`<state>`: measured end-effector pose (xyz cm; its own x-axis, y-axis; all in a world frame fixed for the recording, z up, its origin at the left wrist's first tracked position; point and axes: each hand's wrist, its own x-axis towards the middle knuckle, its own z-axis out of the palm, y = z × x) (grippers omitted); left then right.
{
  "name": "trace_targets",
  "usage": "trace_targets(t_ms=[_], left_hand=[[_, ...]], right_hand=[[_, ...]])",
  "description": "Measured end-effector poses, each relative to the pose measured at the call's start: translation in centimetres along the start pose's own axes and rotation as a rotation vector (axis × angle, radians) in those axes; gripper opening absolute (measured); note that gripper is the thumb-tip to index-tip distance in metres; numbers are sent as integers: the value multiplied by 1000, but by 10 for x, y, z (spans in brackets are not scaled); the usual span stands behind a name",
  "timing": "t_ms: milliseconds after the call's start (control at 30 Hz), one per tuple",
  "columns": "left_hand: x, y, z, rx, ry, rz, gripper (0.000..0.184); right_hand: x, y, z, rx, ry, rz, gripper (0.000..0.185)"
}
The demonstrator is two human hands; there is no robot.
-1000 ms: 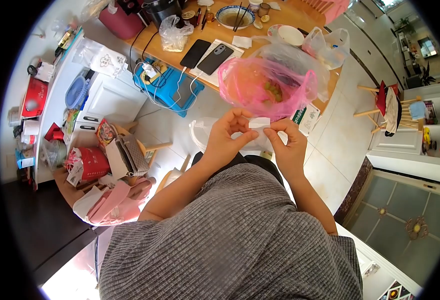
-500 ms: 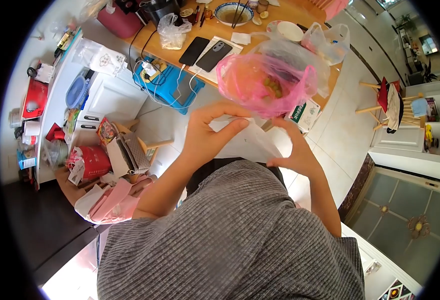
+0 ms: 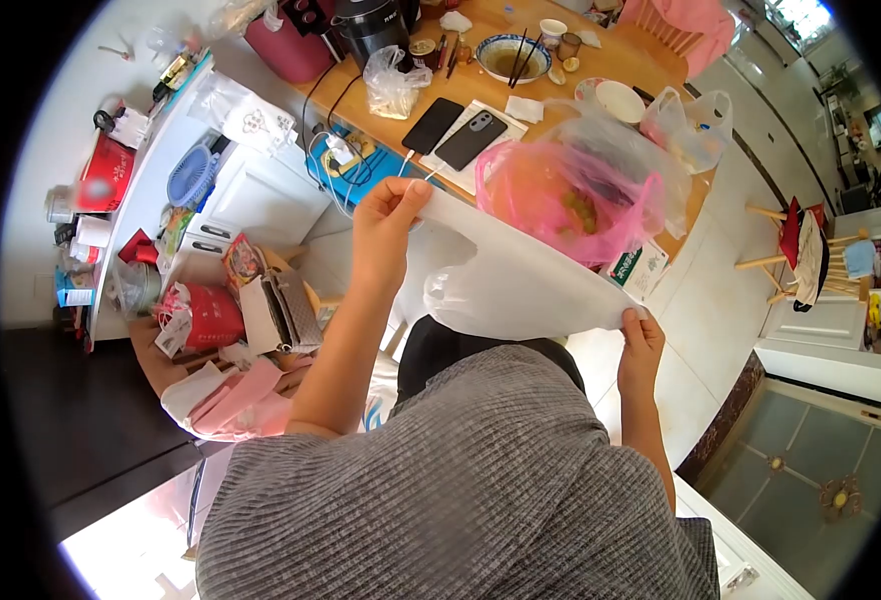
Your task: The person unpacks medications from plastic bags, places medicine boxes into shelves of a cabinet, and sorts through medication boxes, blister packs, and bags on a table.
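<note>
A thin white plastic bag (image 3: pixel 521 285) is stretched between my hands in front of my body, its upper edge pulled fairly straight. My left hand (image 3: pixel 383 228) pinches the upper left corner between thumb and fingers. Lower down on the other side, my right hand (image 3: pixel 641 350) is closed on the right corner. Just beyond the bag, a pink plastic bag (image 3: pixel 571 200) with round greenish and orange contents rests at the table edge. Two dark phones, one black (image 3: pixel 433 126) and one grey (image 3: pixel 472 140), lie near it with white cables.
The wooden table (image 3: pixel 571 85) also carries a patterned bowl (image 3: pixel 513 60) with chopsticks, a white bowl (image 3: pixel 621 101) and a clear bag (image 3: pixel 398 83). Beneath the table edge is a blue stool (image 3: pixel 381 165) with cables. Bags, including a red one (image 3: pixel 201 315), crowd the left.
My hands have spread apart, the left moving up and the right down and outward. The white bag, slack before, is now stretched wide between them. The view has shifted slightly.
</note>
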<state>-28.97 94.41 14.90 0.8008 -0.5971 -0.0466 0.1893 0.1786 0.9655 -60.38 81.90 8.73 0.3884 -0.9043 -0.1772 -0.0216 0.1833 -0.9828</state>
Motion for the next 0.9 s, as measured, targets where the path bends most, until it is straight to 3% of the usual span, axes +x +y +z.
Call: trace_targets(t_ms=[233, 300, 367, 400, 433, 500, 600, 700, 767, 833, 900], left_hand=[[1, -4, 9, 166, 149, 378, 13], [14, -9, -4, 123, 66, 280, 19], [23, -12, -2, 57, -123, 129, 49], [30, -23, -17, 160, -426, 37, 77], [26, -26, -12, 178, -570, -44, 93], [23, -69, -25, 107, -796, -152, 89], [-9, -55, -13, 314, -973, -201, 82], [-18, -78, -12, 233, -769, -324, 73], [-29, -74, 4, 170, -607, -313, 53], [-34, -63, 16, 98, -497, -372, 43], [-37, -52, 28, 126, -518, -342, 37]], right_hand=[[15, -48, 16, -215, 145, -259, 19], [21, -63, 14, -304, 106, -316, 20], [31, -74, 11, -198, 114, -200, 20], [39, -74, 9, -96, 128, -145, 20], [47, -74, 7, 9, 139, -93, 20], [62, -69, 1, 141, 115, 17, 19], [70, -68, 3, 378, 117, 193, 19], [73, -58, -8, 530, 68, 329, 32], [70, -56, -9, 597, 66, 426, 34], [63, -63, -6, 597, 11, 377, 44], [52, -72, 1, 534, -55, 313, 57]])
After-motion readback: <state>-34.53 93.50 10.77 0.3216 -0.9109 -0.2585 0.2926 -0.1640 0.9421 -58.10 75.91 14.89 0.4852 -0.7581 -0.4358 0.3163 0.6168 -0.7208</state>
